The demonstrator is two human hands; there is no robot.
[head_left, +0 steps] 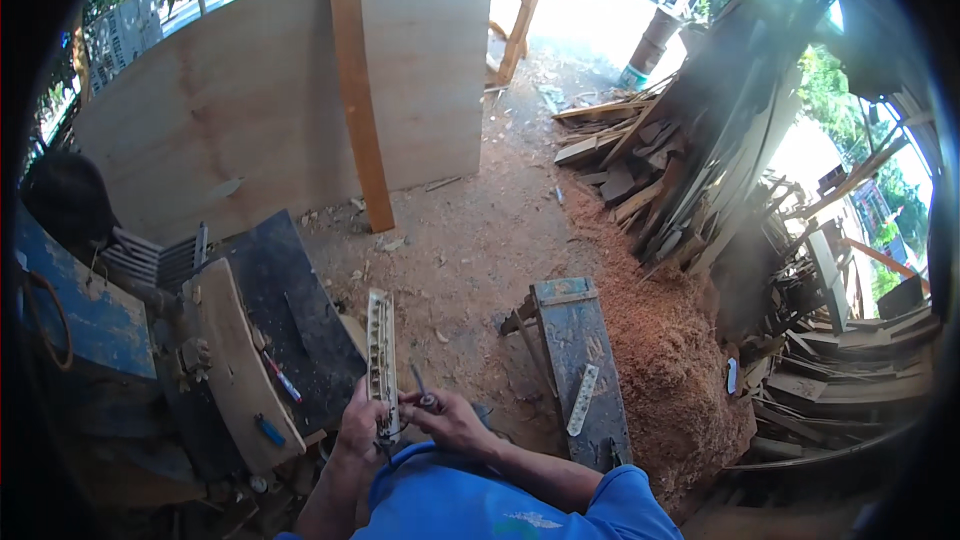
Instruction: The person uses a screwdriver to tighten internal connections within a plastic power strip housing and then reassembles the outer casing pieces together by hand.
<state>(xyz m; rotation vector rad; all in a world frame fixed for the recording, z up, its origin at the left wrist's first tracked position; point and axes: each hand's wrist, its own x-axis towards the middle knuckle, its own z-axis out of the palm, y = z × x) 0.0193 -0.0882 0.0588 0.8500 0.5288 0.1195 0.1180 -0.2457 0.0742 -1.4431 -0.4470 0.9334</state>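
Observation:
My left hand (pixel 362 420) is closed around the lower end of a long, narrow, pale strip (pixel 380 340). The strip has a row of recesses down its length and points away from me, nearly upright in the picture. My right hand (pixel 450 418) is close beside that lower end, its fingers closed on a dark, thin-shafted tool (pixel 419 380) that looks like a screwdriver. Its exact kind is too small to tell. A shorter pale strip with a row of holes (pixel 583 400) lies on the worn blue bench (pixel 565 325) to the right.
On the left is a dark table (pixel 290 280) with a curved wooden board (pixel 225 360), a marker pen (pixel 283 380) and a small blue object (pixel 269 429). Reddish shavings (pixel 660 360) and stacked scrap wood (pixel 640 160) fill the right. A plywood sheet (pixel 230 100) stands behind a post (pixel 360 90).

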